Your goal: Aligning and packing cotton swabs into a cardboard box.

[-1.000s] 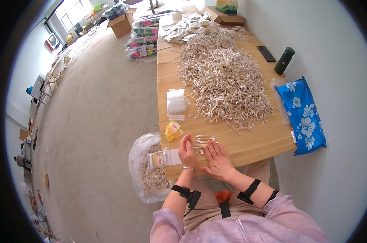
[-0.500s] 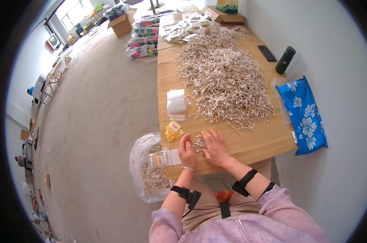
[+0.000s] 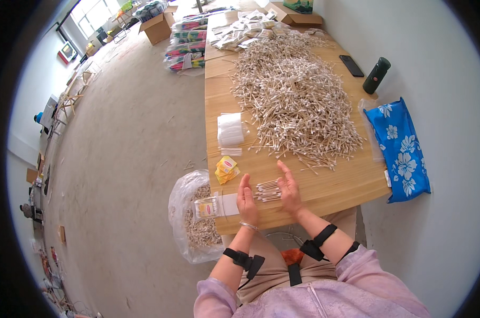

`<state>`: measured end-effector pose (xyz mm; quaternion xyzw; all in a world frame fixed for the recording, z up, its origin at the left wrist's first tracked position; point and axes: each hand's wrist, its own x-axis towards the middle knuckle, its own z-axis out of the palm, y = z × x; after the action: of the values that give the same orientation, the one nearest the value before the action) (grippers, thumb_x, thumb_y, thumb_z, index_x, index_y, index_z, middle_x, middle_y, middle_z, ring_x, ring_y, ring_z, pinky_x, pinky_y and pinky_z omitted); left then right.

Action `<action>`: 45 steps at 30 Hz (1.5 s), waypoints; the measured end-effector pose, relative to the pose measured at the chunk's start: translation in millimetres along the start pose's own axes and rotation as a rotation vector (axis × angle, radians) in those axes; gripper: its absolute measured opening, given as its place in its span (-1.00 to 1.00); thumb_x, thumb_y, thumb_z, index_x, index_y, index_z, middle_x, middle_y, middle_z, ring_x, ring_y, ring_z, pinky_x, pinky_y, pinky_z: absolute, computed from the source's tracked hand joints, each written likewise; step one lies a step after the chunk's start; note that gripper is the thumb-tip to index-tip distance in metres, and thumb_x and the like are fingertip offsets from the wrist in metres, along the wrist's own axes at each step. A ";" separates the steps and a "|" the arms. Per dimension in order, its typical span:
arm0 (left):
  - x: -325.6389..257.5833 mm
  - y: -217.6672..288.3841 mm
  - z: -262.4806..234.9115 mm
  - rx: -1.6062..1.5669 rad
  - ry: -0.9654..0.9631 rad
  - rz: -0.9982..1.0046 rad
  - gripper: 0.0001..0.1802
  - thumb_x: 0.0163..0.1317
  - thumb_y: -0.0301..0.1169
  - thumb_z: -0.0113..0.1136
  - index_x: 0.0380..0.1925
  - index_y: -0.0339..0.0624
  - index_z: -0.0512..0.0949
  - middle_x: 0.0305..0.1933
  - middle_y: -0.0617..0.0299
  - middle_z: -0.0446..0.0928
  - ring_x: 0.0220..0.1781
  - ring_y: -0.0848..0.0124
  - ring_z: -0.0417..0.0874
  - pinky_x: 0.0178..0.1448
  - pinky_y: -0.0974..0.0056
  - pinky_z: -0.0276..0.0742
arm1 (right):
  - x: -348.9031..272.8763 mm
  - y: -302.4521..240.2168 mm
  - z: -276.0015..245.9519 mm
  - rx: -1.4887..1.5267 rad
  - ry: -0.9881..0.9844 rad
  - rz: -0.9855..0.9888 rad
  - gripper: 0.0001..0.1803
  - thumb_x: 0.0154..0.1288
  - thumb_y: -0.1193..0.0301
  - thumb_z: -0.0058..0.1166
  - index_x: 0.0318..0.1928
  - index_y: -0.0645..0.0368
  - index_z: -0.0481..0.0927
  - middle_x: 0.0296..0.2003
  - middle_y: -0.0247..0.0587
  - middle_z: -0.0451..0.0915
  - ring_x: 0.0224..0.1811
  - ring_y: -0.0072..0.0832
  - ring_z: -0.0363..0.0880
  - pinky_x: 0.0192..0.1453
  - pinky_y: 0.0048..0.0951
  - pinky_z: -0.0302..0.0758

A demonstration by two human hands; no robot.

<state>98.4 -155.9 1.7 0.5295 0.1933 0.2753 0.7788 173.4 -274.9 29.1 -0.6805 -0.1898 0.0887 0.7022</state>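
A small row of cotton swabs (image 3: 269,191) lies on the wooden table between my two hands. My left hand (image 3: 247,200) stands on edge at the swabs' left ends, fingers stretched out. At their right ends my right hand (image 3: 289,190) is likewise on edge, its fingers extended and the index finger apart. Just left of my left hand is a clear bag (image 3: 206,207) filled with swabs and a yellow card, at the table edge. Yellow cards (image 3: 227,168) lie in a small pile beyond it. A large heap of loose swabs (image 3: 298,100) spreads over the table farther away.
Empty clear bags (image 3: 230,130) are stacked near the left edge. A blue flowered pack (image 3: 401,151), a dark green bottle (image 3: 376,76) and a phone (image 3: 351,65) line the right side. An open plastic sack of swabs (image 3: 202,233) stands below the left edge. Filled packets (image 3: 245,32) are heaped at the far end.
My right hand has lifted off the top of the swabs and turned on edge at their right side, uncovering the row. The left hand has stayed almost in place.
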 end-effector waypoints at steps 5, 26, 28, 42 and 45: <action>-7.6 10.3 8.9 0.143 -0.069 -0.010 -0.50 0.50 -0.24 -0.24 0.31 -0.33 0.22 0.36 0.14 0.29 0.41 0.40 0.22 0.45 0.30 0.10 | -4.6 -1.0 11.6 0.004 -0.031 -0.006 -0.53 0.43 0.41 -0.22 0.29 0.31 0.26 0.36 -0.03 0.22 0.47 -0.25 0.04 0.49 -0.34 -0.04; 0.6 12.2 2.0 -0.174 -0.022 -0.051 -0.39 0.48 -0.11 -0.23 0.33 -0.36 0.15 0.41 0.03 0.19 0.47 0.29 0.14 0.52 0.21 0.01 | -3.7 -1.6 4.6 -0.104 -0.100 -0.056 -0.47 0.47 0.29 -0.23 0.33 0.32 0.20 0.40 0.01 0.13 0.52 -0.19 -0.12 0.52 -0.27 -0.13; 0.5 11.3 1.5 -0.227 0.027 -0.054 -0.38 0.48 -0.10 -0.24 0.32 -0.37 0.15 0.40 0.02 0.19 0.47 0.28 0.15 0.52 0.21 0.01 | -5.3 -1.8 -5.8 -0.220 -0.087 -0.085 -0.44 0.46 0.28 -0.21 0.34 0.35 0.17 0.40 0.05 0.10 0.52 -0.15 -0.12 0.52 -0.22 -0.14; 2.9 2.7 -7.8 -0.042 -0.049 -0.050 -0.36 0.47 -0.06 -0.23 0.32 -0.38 0.16 0.38 0.04 0.23 0.46 0.30 0.17 0.52 0.23 0.01 | -29.0 -9.1 5.4 -1.253 -0.546 -0.292 -0.02 0.27 -0.14 -0.09 0.39 0.39 -0.01 0.43 0.16 -0.08 0.53 -0.10 -0.22 0.55 -0.12 -0.23; 1.9 7.5 -2.1 -0.058 -0.048 -0.064 -0.36 0.47 -0.06 -0.23 0.32 -0.37 0.17 0.38 0.05 0.23 0.45 0.30 0.17 0.52 0.23 0.01 | -26.5 -8.7 1.5 -1.177 -0.522 -0.280 -0.11 0.30 -0.06 -0.08 0.38 0.38 0.03 0.41 0.17 -0.01 0.51 -0.08 -0.15 0.53 -0.09 -0.18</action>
<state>96.9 -151.1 7.9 0.5065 0.1833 0.2430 0.8067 147.5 -284.2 33.8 -0.8759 -0.4573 0.0398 0.1485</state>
